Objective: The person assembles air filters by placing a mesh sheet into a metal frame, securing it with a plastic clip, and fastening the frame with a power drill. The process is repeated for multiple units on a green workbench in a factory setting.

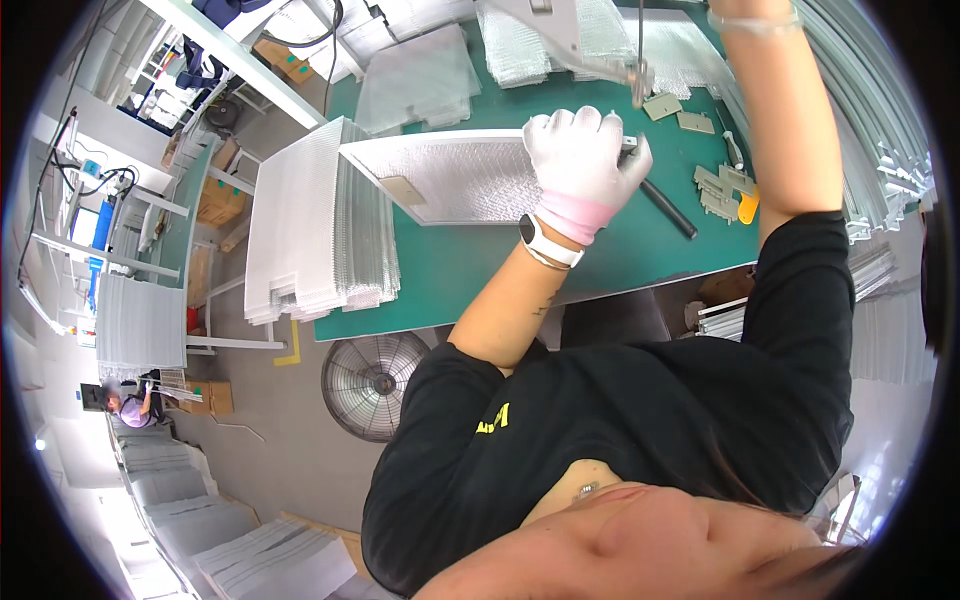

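Observation:
My left hand (585,165), in a white glove with a pink cuff, is closed at the right end of a framed mesh panel (470,180). The panel stands tilted on the green table (480,285), with a small beige plate (402,190) at its lower left corner. Beside my thumb lies a black-handled tool (668,208), its other end partly hidden by the hand. My right forearm (785,120) reaches up past the top edge, so only the wrist with a pale band shows and the fingers are out of view.
Stacked mesh sheets (320,230) stand left of the panel, and more mesh sheets (515,45) lie at the back. Small beige plates (720,190), a yellow piece (747,207) and a screwdriver (735,150) are at right. A machine arm (570,40) hangs overhead. A floor fan (375,385) stands below.

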The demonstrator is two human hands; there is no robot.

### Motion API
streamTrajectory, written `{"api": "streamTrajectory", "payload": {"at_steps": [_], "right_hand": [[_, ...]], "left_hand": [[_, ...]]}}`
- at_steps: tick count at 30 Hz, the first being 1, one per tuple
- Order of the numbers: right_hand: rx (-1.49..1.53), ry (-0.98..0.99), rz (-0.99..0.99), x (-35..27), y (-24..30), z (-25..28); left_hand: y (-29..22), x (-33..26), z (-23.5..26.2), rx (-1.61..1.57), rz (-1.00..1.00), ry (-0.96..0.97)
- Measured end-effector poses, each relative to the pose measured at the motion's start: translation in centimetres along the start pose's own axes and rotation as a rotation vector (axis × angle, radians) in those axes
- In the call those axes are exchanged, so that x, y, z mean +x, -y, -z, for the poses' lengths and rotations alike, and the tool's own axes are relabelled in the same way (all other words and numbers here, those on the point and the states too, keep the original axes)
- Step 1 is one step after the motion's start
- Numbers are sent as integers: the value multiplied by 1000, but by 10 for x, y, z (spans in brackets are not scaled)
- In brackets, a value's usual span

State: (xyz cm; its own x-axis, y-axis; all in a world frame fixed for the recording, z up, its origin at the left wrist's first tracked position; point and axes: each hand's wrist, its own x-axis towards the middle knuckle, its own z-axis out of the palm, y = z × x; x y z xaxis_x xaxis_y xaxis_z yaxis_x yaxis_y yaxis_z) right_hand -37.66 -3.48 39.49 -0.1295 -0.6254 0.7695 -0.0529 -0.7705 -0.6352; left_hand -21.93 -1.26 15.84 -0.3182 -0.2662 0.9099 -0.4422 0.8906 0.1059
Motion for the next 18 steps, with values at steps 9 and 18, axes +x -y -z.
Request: {"api": "streamTrajectory", "payload": {"at_steps": [9, 18], "right_hand": [[300, 7, -146, -46, -6, -16], [577, 390, -278, -73, -42, -37]], "left_hand": [[8, -4, -9, -69, -82, -120], [6, -8, 2, -132, -20, 54]]}}
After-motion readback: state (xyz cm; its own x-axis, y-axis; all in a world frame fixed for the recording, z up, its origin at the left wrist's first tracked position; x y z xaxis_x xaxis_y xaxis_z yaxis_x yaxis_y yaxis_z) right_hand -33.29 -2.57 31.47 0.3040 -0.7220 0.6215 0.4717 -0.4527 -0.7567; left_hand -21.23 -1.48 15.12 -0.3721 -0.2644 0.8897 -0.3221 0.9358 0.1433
